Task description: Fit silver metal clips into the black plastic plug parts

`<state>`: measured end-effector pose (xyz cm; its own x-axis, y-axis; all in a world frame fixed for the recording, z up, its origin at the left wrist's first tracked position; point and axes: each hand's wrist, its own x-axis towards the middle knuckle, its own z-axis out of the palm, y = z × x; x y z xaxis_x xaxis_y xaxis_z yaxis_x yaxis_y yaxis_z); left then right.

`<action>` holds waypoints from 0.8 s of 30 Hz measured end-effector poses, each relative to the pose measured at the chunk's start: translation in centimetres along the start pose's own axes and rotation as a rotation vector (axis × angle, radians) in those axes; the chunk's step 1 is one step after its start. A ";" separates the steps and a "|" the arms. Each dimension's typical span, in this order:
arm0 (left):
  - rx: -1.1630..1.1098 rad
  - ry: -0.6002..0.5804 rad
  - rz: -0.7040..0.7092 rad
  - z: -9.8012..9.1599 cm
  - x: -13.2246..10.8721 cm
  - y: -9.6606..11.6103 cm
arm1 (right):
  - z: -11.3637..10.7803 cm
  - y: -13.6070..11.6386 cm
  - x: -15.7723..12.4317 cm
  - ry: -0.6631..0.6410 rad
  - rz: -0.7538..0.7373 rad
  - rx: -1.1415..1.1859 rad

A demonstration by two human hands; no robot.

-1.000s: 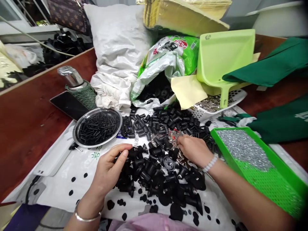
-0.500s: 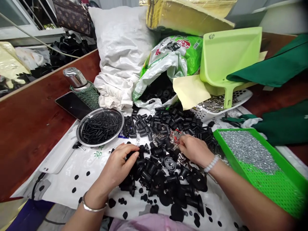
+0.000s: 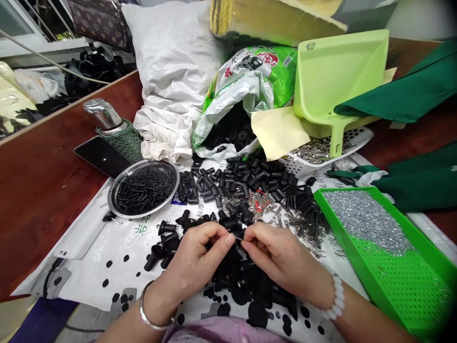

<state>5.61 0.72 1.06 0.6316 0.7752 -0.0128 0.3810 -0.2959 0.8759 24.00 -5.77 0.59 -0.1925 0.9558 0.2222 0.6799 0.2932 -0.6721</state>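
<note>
The left hand and right hand are close together over the pile of black parts. Their fingers pinch tight on one small piece.

left hand, right hand: 2 | steel dish: 1 | green tray: 1 | dustpan: 1

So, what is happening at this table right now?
A person is working with both bare hands at a cluttered table. The left hand and right hand meet fingertip to fingertip over a pile of black plastic parts, pinching a small part between them; it is too small to identify. A round metal dish of little black pieces stands to the left, and a green perforated tray with small silvery pieces stands to the right.
</note>
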 end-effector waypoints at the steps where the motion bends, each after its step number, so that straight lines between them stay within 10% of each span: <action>1: -0.017 -0.021 -0.033 0.1 0.0 0.1 | 0.1 -0.1 -0.1 0.023 -0.047 -0.011; 13: -0.142 -0.157 -0.187 0.8 0.8 0.6 | -0.2 0.6 -0.8 0.133 -0.174 0.253; 24: -0.065 -0.132 -0.217 1.7 1.0 0.9 | -1.4 2.6 -1.2 0.197 0.335 0.704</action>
<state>7.74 0.22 0.98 0.6240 0.7360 -0.2626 0.4753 -0.0907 0.8752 27.00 -6.20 -0.41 0.1155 0.9933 0.0056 0.0606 -0.0014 -0.9982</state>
